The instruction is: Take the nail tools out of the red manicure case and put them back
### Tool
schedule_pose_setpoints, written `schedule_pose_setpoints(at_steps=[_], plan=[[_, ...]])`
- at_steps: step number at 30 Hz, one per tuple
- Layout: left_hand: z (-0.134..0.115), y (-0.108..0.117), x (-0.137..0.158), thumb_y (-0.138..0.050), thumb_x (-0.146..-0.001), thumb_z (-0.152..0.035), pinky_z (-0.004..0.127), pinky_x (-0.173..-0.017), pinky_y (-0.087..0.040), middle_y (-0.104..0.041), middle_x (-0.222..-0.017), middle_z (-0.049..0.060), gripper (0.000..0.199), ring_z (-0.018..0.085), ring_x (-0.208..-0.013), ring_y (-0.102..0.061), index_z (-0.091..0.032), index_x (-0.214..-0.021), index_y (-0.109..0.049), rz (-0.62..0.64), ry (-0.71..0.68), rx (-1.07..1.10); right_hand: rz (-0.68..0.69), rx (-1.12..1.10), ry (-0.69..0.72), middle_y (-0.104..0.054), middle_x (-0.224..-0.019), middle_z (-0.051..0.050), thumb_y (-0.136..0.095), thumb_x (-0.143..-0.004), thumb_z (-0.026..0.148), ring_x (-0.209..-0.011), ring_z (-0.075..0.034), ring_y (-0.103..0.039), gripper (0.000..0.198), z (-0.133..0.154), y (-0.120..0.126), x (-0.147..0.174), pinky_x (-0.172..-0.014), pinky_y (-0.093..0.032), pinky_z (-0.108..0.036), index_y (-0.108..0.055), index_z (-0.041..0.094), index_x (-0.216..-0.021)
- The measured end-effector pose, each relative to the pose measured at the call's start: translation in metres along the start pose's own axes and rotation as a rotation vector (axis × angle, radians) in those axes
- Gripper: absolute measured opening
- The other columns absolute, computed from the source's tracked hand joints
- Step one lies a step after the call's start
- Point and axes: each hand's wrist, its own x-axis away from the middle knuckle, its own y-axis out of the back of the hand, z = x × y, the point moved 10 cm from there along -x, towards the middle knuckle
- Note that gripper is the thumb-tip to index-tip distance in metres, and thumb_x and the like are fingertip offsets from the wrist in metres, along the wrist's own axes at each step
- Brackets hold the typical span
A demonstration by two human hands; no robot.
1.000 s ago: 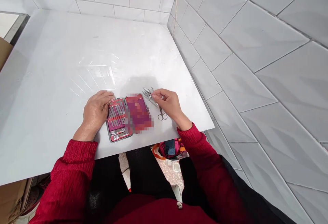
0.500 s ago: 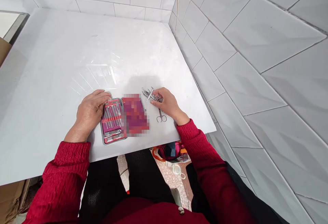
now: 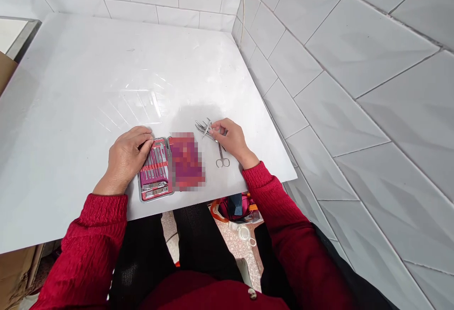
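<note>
The open case (image 3: 186, 163) lies on the surface (image 3: 88, 64). The left hand (image 3: 129, 154), fingers close together, touches its 10 o'clock edge; I can't tell if they pinch it. At 2 o'clock, the right hand's (image 3: 230, 137) fingers pinch a shiny tool (image 3: 206, 128). Scissors (image 3: 222, 162) lie at 3 o'clock.

The case's right flap (image 3: 187, 161) — pixelated beyond reading.

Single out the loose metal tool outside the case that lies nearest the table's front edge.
The scissors, their two finger loops toward the table edge; the other loose tools bunch farther back, at the right hand.
</note>
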Motion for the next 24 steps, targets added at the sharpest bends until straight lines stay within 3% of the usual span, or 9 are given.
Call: schedule_pose_setpoints(at_steps=[6,9,13,18,24], plan=[[-0.001,0.003,0.001,-0.049,-0.101,-0.036,0.041,-0.091,-0.06,-0.077,-0.117,0.006,0.032,0.027,-0.108,-0.072,-0.023,-0.088,-0.075,-0.016,0.015,0.004,-0.002,0.199,-0.225,-0.064,-0.068,0.0,-0.066,-0.095,0.051,-0.064,-0.016,-0.053,0.037,-0.004,-0.005,-0.018,-0.061,-0.035,-0.031,-0.062,0.022,-0.072],[-0.004,0.003,0.001,-0.05,-0.101,-0.036,0.041,-0.09,-0.06,-0.077,-0.114,0.007,0.032,0.026,-0.106,-0.072,-0.023,-0.086,-0.075,-0.016,0.004,0.02,0.003,0.295,-0.256,-0.067,-0.07,-0.001,-0.072,-0.091,0.048,-0.066,-0.018,-0.055,0.035,0.0,-0.01,-0.026,-0.062,-0.036,-0.032,-0.06,0.023,-0.07],[-0.004,0.004,0.001,-0.051,-0.1,-0.035,0.042,-0.09,-0.06,-0.077,-0.114,0.006,0.03,0.026,-0.106,-0.072,-0.023,-0.087,-0.076,-0.029,0.009,0.032,0.018,0.261,-0.282,-0.068,-0.069,-0.002,-0.07,-0.09,0.037,-0.066,-0.019,-0.057,0.028,-0.003,-0.015,-0.031,-0.063,-0.039,-0.032,-0.06,0.023,-0.067],[-0.003,0.003,0.002,-0.05,-0.101,-0.037,0.041,-0.087,-0.06,-0.077,-0.116,0.006,0.032,0.027,-0.106,-0.072,-0.023,-0.086,-0.075,-0.018,0.02,0.019,-0.021,0.064,-0.314,-0.062,-0.063,0.003,-0.07,-0.083,0.029,-0.063,-0.016,-0.054,0.021,-0.018,-0.01,-0.03,-0.061,-0.039,-0.029,-0.062,0.022,-0.065],[-0.001,0.002,0.002,-0.051,-0.102,-0.039,0.041,-0.086,-0.059,-0.076,-0.119,0.006,0.031,0.027,-0.109,-0.072,-0.024,-0.09,-0.075,-0.023,0.027,0.012,-0.059,-0.514,-0.326,-0.049,-0.059,0.006,-0.078,-0.078,0.048,-0.053,-0.01,-0.037,0.032,-0.025,-0.008,-0.026,-0.05,-0.029,-0.024,-0.062,0.021,-0.071]])
